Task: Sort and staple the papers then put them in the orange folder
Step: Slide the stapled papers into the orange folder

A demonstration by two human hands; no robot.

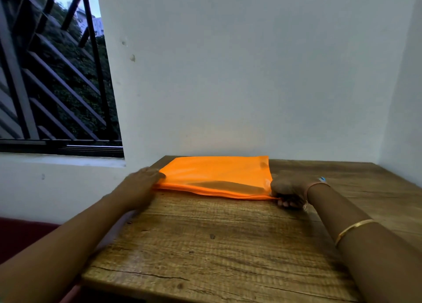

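On table point(217, 245), orange folder point(217, 172), right fingers point(285, 202) pinching its corner, left fingers point(152, 173) flat on edge

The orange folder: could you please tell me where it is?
Head view: the flat orange plastic folder lies far across the wooden table, by the white wall, left hand touching its left edge, right hand pinching its near right corner.

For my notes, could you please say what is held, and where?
The right hand pinches the flat orange plastic folder at its near right corner; the left hand rests on its left end.
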